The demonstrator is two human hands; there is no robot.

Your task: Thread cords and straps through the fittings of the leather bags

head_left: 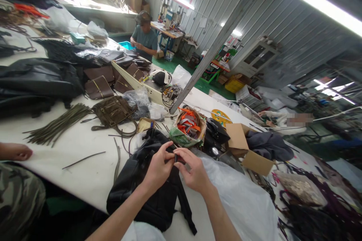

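Note:
A black bag (pixel 147 184) lies on the white table (pixel 85 169) right in front of me, one strap hanging over the near edge. Both hands meet above its upper part. My left hand (pixel 158 166) is closed, its fingertips pinching a small black part of the bag. My right hand (pixel 191 171) is closed too, pinching the same small dark piece from the other side. What exactly the piece is stays too small to tell.
A clear plastic bag (pixel 240 199) lies to the right. Behind it stand a basket of orange and grey straps (pixel 188 126), a cardboard box (pixel 246 147), brown bags (pixel 113 111) and a bundle of cords (pixel 56 124). Another person's hand (pixel 15 151) rests at left; a co-worker (pixel 144 37) sits far back.

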